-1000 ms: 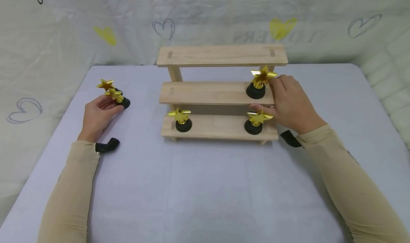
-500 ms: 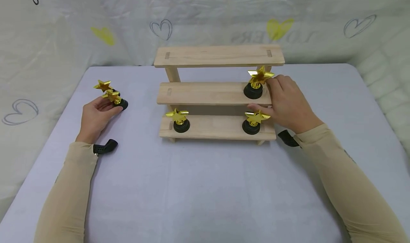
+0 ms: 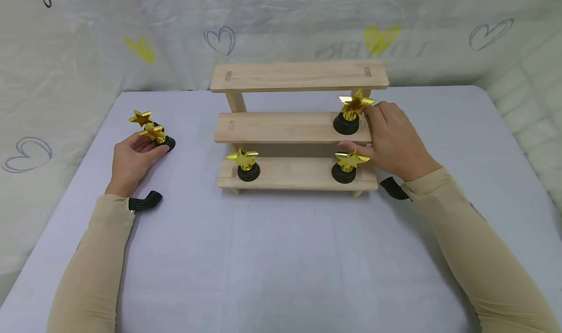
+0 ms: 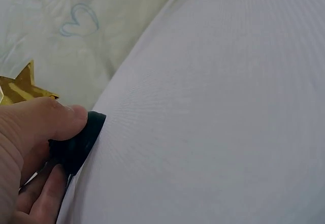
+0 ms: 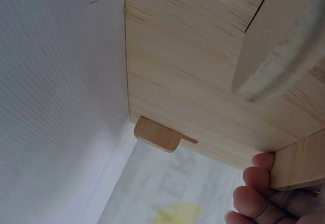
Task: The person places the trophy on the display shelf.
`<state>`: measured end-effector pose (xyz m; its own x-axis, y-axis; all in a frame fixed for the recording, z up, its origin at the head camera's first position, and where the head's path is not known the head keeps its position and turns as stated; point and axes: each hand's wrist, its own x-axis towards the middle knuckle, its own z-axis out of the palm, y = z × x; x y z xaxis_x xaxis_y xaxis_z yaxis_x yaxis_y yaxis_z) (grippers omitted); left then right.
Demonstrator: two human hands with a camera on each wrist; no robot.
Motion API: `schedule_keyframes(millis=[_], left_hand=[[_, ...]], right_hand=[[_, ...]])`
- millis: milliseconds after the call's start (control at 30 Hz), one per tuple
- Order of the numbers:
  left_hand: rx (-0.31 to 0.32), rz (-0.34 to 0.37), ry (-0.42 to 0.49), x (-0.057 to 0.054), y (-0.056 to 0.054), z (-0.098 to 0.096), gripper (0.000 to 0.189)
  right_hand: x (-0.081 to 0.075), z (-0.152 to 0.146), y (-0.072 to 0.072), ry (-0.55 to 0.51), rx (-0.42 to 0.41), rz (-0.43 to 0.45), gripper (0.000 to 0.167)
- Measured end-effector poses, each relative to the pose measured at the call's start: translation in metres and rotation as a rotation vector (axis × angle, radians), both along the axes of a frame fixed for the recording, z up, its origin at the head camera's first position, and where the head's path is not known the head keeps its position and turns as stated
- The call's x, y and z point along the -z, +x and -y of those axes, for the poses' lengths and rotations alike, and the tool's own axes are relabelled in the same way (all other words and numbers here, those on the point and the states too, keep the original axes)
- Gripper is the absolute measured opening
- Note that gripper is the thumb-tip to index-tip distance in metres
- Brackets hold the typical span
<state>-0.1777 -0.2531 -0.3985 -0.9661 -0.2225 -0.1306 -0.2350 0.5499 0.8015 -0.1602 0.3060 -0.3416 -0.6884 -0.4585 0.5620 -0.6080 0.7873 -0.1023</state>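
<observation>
In the head view my left hand [image 3: 132, 163] pinches the black base of a gold star trophy [image 3: 153, 132] low over the left of the table. In the left wrist view, thumb and fingers close round that black base [image 4: 76, 142]. A second star trophy [image 3: 141, 118] is just behind it, its base partly hidden. My right hand [image 3: 395, 140] grips the right end of the three-tier wooden stand's middle board [image 3: 281, 127]; the right wrist view shows fingertips [image 5: 256, 178] curled round the board's end. Beside this hand, a trophy [image 3: 347, 121] stands on that tier.
On the bottom tier [image 3: 294, 173] stand a left trophy [image 3: 247, 167] and a right trophy [image 3: 345, 169]. Above and behind is the top tier [image 3: 298, 76]. A white cloth covers the table [image 3: 281, 255]; a pale printed curtain [image 3: 281, 21] hangs behind it.
The whole head view has shifted slightly, so the scene sits a little further left. Both hands keep their holds, and no trophy has visibly moved on the stand.
</observation>
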Motion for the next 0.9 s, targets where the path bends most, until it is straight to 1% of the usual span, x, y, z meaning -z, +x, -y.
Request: schedule_keyframes(millis=[133, 300, 367, 567, 767, 900], left_hand=[[0.003, -0.023, -0.001, 0.000, 0.000, -0.002, 0.066], [-0.003, -0.020, -0.017, 0.000, -0.001, -0.002, 0.067], [-0.001, -0.018, -0.009, 0.001, -0.001, -0.002, 0.067], [0.025, -0.058, 0.047, 0.003, -0.001, -0.005, 0.061], [0.061, -0.084, 0.021, 0.002, -0.002, -0.009, 0.060], [0.063, -0.092, 0.024, 0.000, -0.002, -0.012, 0.059]], right_hand=[[0.000, 0.000, 0.001, 0.000, 0.013, 0.010, 0.104], [0.001, -0.001, 0.000, -0.004, 0.014, 0.019, 0.103], [0.002, -0.001, 0.000, -0.005, 0.012, 0.014, 0.102], [0.004, 0.000, 0.000, -0.001, 0.013, 0.005, 0.103], [0.004, 0.002, -0.002, 0.002, 0.009, -0.005, 0.103], [0.005, 0.005, -0.004, 0.014, 0.001, -0.012, 0.104]])
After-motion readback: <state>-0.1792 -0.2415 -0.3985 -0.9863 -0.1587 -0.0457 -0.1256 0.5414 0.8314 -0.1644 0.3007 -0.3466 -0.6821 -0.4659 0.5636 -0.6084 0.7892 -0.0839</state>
